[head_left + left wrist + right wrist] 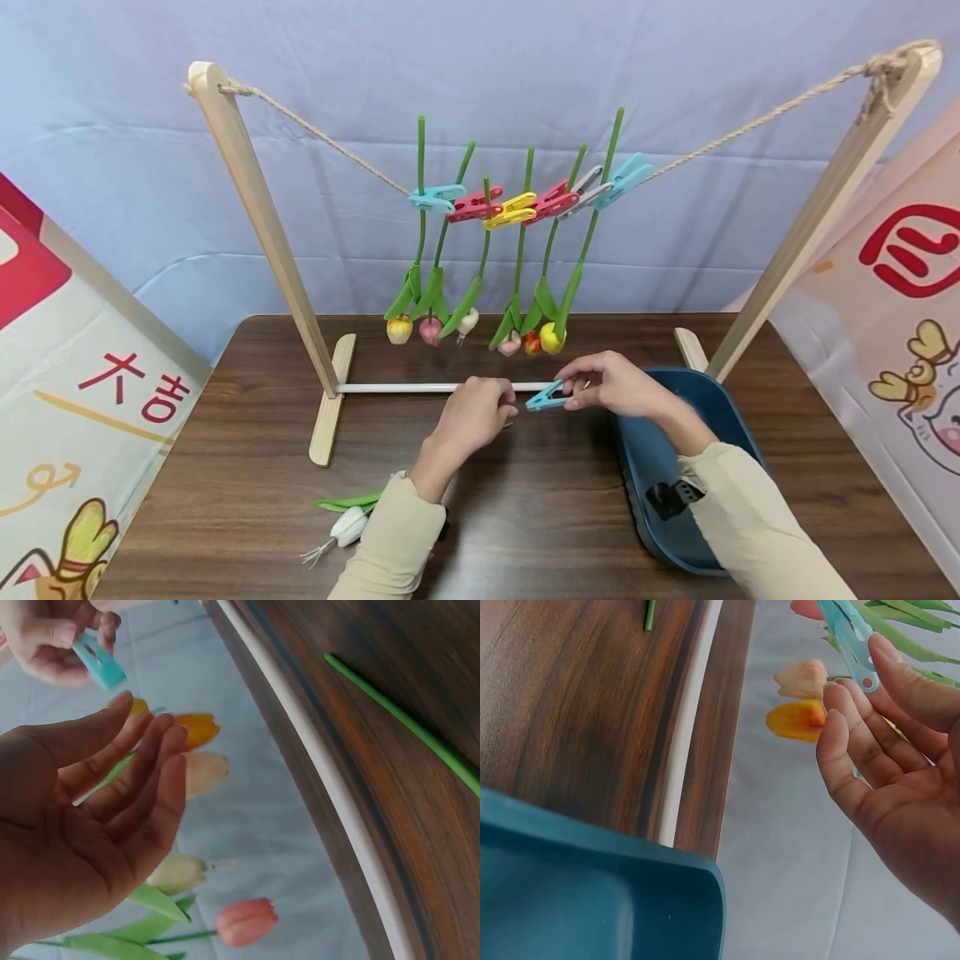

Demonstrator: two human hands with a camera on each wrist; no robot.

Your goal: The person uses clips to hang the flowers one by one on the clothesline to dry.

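Note:
My right hand (617, 385) pinches a light blue clothespin (546, 398) between thumb and fingertips, over the table's middle. In the left wrist view the clothespin (103, 667) points toward my left hand (101, 806). That left hand has loosely bent fingers and nothing between them; its fingertips are just left of the clothespin in the head view. Several artificial tulips hang upside down from a rope (322, 143), held by clothespins such as a yellow one (512, 212). On the table a white tulip (349, 527) lies partly behind my left sleeve. A green stem (409, 720) lies under my left hand.
Two wooden posts (262, 225) hold up the sagging rope, and a white rod (405, 387) joins them low down. A dark blue bin (630, 492) stands under my right forearm. Printed cloths (97, 375) flank the table (247, 500).

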